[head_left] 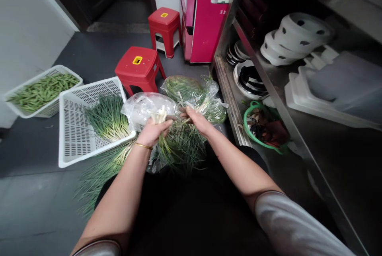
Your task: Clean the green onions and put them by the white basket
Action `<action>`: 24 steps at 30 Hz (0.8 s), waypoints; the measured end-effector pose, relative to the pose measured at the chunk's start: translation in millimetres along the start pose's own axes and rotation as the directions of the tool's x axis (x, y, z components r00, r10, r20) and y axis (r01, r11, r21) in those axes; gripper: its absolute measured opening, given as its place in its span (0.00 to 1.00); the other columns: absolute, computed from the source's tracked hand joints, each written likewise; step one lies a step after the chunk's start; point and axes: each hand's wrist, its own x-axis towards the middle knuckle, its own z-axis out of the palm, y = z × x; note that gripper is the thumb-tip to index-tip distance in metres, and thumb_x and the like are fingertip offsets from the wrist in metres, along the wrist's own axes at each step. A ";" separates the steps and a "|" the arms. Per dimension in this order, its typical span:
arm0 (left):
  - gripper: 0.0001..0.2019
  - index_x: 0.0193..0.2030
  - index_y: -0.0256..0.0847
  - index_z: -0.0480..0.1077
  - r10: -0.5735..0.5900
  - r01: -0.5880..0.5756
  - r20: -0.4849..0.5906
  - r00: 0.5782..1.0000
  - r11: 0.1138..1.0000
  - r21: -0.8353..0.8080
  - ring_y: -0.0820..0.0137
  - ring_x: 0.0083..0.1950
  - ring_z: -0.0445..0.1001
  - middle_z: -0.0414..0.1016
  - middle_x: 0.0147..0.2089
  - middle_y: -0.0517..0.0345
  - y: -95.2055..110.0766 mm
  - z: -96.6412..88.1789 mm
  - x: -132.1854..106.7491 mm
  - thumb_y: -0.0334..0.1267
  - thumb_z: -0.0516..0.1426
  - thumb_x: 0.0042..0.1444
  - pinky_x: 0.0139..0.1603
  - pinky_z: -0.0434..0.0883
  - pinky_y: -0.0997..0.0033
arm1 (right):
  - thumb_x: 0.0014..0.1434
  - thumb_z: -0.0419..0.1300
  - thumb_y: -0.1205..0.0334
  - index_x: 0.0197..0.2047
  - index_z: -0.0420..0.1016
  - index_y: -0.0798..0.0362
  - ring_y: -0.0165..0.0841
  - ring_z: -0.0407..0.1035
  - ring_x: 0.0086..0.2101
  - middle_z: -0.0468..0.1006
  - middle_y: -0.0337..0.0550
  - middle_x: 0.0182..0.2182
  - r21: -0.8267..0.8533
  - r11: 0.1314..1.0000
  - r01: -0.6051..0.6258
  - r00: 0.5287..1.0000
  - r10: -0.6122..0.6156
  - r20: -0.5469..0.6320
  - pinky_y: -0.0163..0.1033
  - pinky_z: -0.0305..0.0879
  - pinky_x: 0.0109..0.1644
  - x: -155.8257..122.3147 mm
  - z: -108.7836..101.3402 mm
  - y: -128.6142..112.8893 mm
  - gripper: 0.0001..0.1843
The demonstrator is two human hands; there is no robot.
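My left hand (153, 131), with a thin bracelet at the wrist, is closed round a bunch of green chives (179, 148) by their white root ends. My right hand (197, 120) pinches a few stalks of the same bunch just beside it. The green tops hang down toward my lap. Behind my hands lie clear plastic bags (149, 106) holding more greens (191, 90). Left of them a white slotted basket (74, 128) holds a pile of trimmed chives (109, 118).
A second white basket (18, 108) of green bean pods sits far left on the dark floor. Two red plastic stools (139, 67) stand ahead, by a pink cabinet (203, 21). At right a steel shelf unit (238, 100) holds plates, white trays and a green basket (262, 128).
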 end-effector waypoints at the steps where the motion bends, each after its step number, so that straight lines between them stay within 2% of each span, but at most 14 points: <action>1: 0.17 0.34 0.33 0.75 -0.003 0.004 -0.017 1.000 0.998 0.055 0.79 0.16 0.57 0.64 0.17 0.64 -2.8 6.8 -0.3 0.41 0.68 0.39 0.17 0.55 0.76 | 0.55 0.53 0.34 0.41 0.74 0.52 0.32 0.70 0.38 0.77 0.44 0.35 0.002 1.000 0.003 1.000 -0.003 0.014 0.37 0.66 0.41 -0.9 6.2 3.2 0.29; 4: 0.17 0.31 0.34 0.73 -0.053 0.053 0.000 0.999 0.990 0.129 0.79 0.18 0.59 0.68 0.20 0.62 -10.5 25.0 -0.5 0.37 0.69 0.33 0.17 0.56 0.76 | 0.55 0.54 0.35 0.39 0.75 0.51 0.34 0.70 0.40 0.77 0.44 0.36 0.054 0.998 0.022 0.998 -0.025 0.055 0.40 0.66 0.46 -3.9 16.9 8.1 0.27; 8: 0.19 0.31 0.35 0.69 -0.100 0.097 -0.013 0.995 0.986 -0.134 0.81 0.16 0.56 0.64 0.18 0.66 -8.5 29.8 1.7 0.38 0.70 0.32 0.16 0.52 0.77 | 0.51 0.59 0.37 0.39 0.74 0.51 0.31 0.69 0.33 0.75 0.42 0.32 0.062 0.998 -0.027 0.990 0.018 0.142 0.37 0.66 0.37 -9.8 7.7 5.3 0.25; 10: 0.20 0.27 0.35 0.66 -0.111 0.095 -0.051 0.993 0.965 -0.243 0.82 0.14 0.54 0.61 0.16 0.68 -4.2 27.7 4.1 0.39 0.70 0.31 0.15 0.50 0.78 | 0.47 0.65 0.43 0.33 0.74 0.54 0.29 0.66 0.29 0.74 0.39 0.28 -0.050 0.999 0.007 0.982 0.003 0.187 0.35 0.62 0.33 -13.4 1.2 5.0 0.21; 12: 0.20 0.25 0.35 0.65 -0.115 0.086 -0.092 0.989 0.958 -0.274 0.83 0.14 0.54 0.60 0.15 0.69 -1.0 26.6 6.9 0.40 0.70 0.31 0.15 0.50 0.78 | 0.47 0.67 0.50 0.26 0.71 0.56 0.27 0.62 0.25 0.71 0.37 0.23 -0.194 0.978 0.075 0.975 -0.032 0.218 0.34 0.58 0.30 -16.8 -2.7 6.3 0.17; 16: 0.19 0.25 0.36 0.65 -0.076 0.043 -0.159 0.984 0.978 -0.205 0.82 0.14 0.55 0.60 0.15 0.68 -1.7 28.1 11.4 0.41 0.70 0.32 0.15 0.51 0.77 | 0.56 0.59 0.56 0.23 0.68 0.55 0.27 0.61 0.22 0.71 0.36 0.19 -0.375 0.911 0.171 0.963 -0.073 0.261 0.34 0.55 0.29 -21.5 -5.1 7.1 0.15; 18: 0.19 0.22 0.37 0.63 -0.033 0.012 -0.168 0.985 0.992 -0.123 0.81 0.14 0.55 0.59 0.15 0.68 -4.1 28.4 12.1 0.41 0.70 0.33 0.15 0.52 0.77 | 0.58 0.56 0.59 0.22 0.69 0.55 0.27 0.61 0.23 0.71 0.37 0.19 -0.490 0.835 0.250 0.951 -0.118 0.285 0.34 0.55 0.30 -23.1 -5.7 4.4 0.14; 22: 0.18 0.19 0.38 0.61 0.008 0.002 -0.107 0.994 0.996 0.091 0.79 0.14 0.57 0.60 0.13 0.67 -7.8 25.6 10.9 0.42 0.68 0.37 0.15 0.54 0.77 | 0.57 0.56 0.64 0.22 0.69 0.54 0.28 0.59 0.25 0.69 0.38 0.21 -0.734 0.585 0.346 0.938 -0.205 0.280 0.34 0.51 0.31 -25.5 -6.5 -3.6 0.12; 24: 0.17 0.19 0.38 0.63 -0.014 0.020 -0.036 0.999 0.988 0.151 0.77 0.14 0.59 0.61 0.13 0.65 -9.3 23.8 10.3 0.43 0.66 0.39 0.15 0.55 0.76 | 0.57 0.55 0.66 0.23 0.68 0.55 0.27 0.58 0.25 0.68 0.37 0.21 -0.769 0.538 0.347 0.938 -0.217 0.272 0.33 0.50 0.31 -26.4 -7.8 -7.8 0.12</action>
